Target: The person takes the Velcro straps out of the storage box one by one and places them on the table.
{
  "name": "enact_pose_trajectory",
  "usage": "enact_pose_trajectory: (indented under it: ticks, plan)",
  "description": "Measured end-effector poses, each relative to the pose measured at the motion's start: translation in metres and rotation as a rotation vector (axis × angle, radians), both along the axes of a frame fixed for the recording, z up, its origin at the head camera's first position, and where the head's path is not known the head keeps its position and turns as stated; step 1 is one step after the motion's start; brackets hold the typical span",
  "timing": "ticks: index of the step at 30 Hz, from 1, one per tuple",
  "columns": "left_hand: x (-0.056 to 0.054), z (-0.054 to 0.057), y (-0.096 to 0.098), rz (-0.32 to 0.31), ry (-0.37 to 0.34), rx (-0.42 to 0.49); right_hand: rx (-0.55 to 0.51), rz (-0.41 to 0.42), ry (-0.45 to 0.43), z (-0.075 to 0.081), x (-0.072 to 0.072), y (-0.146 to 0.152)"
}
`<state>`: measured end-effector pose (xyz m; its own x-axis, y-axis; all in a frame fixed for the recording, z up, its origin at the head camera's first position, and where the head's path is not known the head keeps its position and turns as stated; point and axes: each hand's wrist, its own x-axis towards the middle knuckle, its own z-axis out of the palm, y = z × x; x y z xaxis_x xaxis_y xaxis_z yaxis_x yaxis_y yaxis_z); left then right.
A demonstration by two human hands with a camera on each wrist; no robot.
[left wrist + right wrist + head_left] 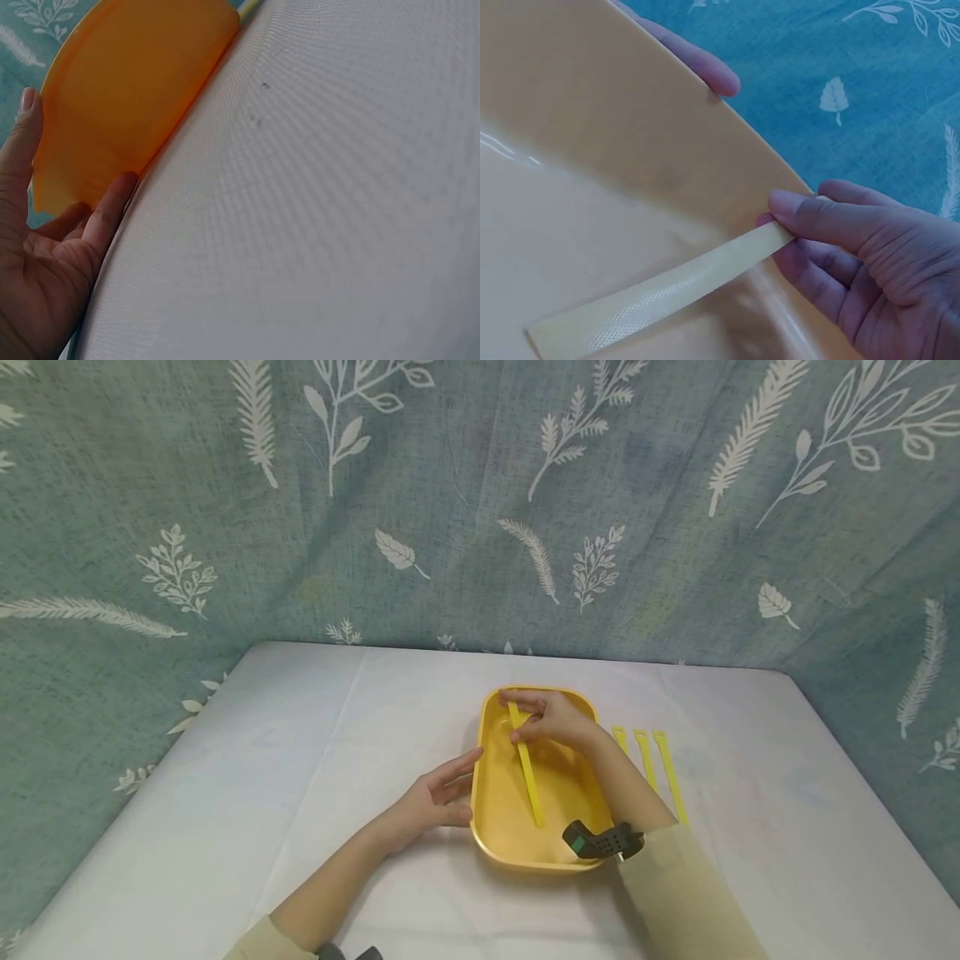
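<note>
My right hand (pixel 558 718) pinches a flat yellow plastic strip (pixel 529 777) near its upper end. Thumb and fingertips close on it in the right wrist view, and its textured free end (pixel 622 315) hangs over the tray floor. Below is a yellow-orange rectangular tray (pixel 495 852) with rounded corners. At the tray's left side, my left hand (pixel 423 806) rests its fingertips against the outer wall. The left wrist view has that hand (pixel 52 262) spread along the wall, one finger low near the table surface.
Several similar yellow strips (pixel 670 772) lie side by side right of the tray, partly hidden by my right forearm. A white cloth (pixel 225 827) covers the table. A blue-green leaf-patterned curtain (pixel 465 485) hangs behind and around it.
</note>
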<state>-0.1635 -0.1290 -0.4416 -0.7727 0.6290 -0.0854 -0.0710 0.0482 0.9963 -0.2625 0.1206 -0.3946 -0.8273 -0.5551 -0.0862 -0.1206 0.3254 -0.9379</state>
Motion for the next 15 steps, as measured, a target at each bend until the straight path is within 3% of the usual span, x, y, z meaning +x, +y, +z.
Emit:
enact_pose_trajectory:
  ticks: [10, 15]
  plan:
    - [-0.0004, -0.0024, 0.0008, 0.006, 0.000, -0.005, -0.109, 0.140, -0.072, 0.0002, 0.0000, 0.0011]
    - [-0.0004, -0.0022, 0.0004, 0.001, -0.006, 0.003, -0.135, 0.145, -0.089, 0.0046, 0.0032, 0.0012]
